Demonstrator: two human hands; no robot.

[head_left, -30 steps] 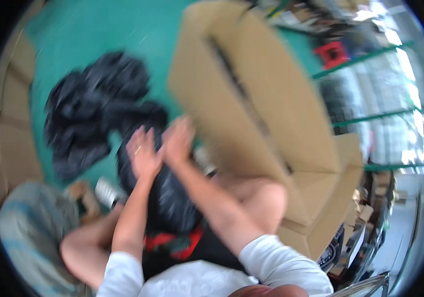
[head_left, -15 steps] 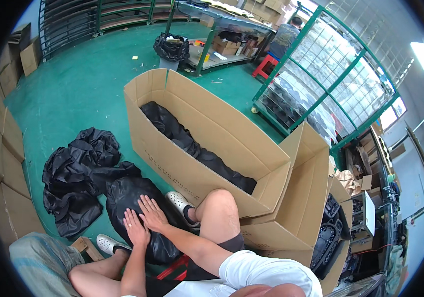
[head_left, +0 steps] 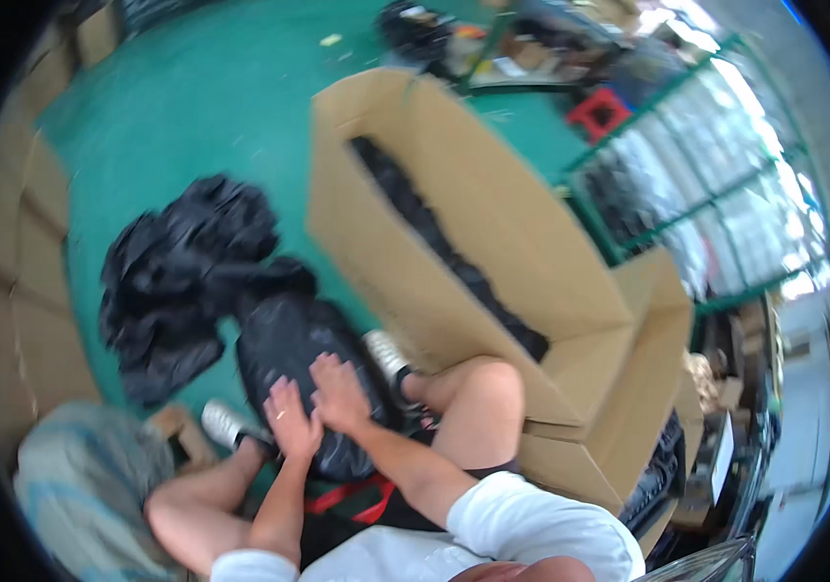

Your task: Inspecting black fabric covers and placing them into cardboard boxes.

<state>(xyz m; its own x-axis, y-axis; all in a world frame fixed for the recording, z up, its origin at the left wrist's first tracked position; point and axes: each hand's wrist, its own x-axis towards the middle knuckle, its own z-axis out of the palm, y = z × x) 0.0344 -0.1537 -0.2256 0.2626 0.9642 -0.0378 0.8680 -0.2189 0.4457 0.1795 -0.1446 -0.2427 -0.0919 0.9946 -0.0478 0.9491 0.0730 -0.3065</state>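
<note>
From the head camera, a black bag lies on the green floor between the person's knees, its long axis running away from the body. The left hand and right hand press flat on it, fingers spread, gripping nothing. Since the earlier frame, the hands sit slightly further along the bag; the cardboard box stays alongside.

The person wears a white short-sleeved shirt; both forearms are bare, as are the left hand and right hand. Dark shorts leave the knees bare. Each foot wears a light grey-white shoe with a dark sock above it.
</note>
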